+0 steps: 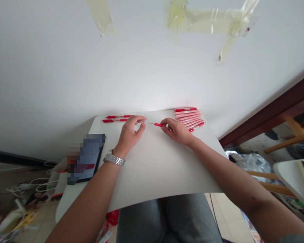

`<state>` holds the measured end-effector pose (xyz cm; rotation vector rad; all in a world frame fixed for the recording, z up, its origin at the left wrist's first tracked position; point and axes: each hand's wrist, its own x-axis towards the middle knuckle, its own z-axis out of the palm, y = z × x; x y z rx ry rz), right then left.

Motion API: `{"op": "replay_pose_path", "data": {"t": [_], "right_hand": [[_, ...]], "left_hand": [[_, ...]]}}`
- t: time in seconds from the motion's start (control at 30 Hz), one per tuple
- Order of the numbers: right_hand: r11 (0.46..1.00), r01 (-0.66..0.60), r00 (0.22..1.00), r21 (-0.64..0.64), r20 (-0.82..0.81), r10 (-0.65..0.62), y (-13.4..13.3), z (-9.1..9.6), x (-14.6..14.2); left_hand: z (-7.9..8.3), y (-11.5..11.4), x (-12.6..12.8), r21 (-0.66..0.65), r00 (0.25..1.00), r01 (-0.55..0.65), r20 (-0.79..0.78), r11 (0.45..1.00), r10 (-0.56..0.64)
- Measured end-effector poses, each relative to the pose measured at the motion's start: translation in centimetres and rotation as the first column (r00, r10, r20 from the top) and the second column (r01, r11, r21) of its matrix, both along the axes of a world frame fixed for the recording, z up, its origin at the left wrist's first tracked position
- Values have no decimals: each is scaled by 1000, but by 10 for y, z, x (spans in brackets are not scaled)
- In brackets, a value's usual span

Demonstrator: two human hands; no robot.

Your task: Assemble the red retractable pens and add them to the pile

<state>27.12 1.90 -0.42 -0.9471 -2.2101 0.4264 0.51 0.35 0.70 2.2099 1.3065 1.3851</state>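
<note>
Grey trousers (167, 219) are seen at the bottom edge, under the near rim of a white tabletop (154, 168) that is crossed by both bare forearms.

On the far half of the tabletop a red pen (157, 124) is gripped by the right hand (177, 131): the fingers are closed around its rear part, and the rest is pointed to the left. A red grip section and a thin, pale tip are shown on the exposed length, which is held low over the white surface, between the two hands. Just to its left, the left hand (129, 133) is held with the fingers curled and the thumb and forefinger drawn together in a pinch near the pen's tip; whether anything small is held there cannot be told. A metal wristwatch (114, 158) is worn on the left wrist.

A tight row of like pens (190, 118), red with pale barrels, is laid side by side just behind the right hand, at the far right corner. Two more red pens (116, 118) are laid apart at the far left edge.

Any print on the pens is too small to be read. A dark tablet (99, 158) at the left edge is mostly covered by a pixelated patch, so no writing can be made out there.
</note>
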Motion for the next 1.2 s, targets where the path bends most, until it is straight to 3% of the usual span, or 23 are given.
{"op": "replay_pose_path", "data": {"t": [0.2,0.43,1.2], "right_hand": [[1000,-10,1000,-6,-6,10,0,-1,0],[1000,-19,1000,-18,4,19,-1,0,0],[1000,-5,1000,-15,-2,5,1,-3,2]], "left_hand": [[2,-5,6,-14,994,102,-35,995,-103],[4,-7,7,-88,995,82,-57,993,-87],[5,-4,3,-43,998,42,-46,998,-44]]}}
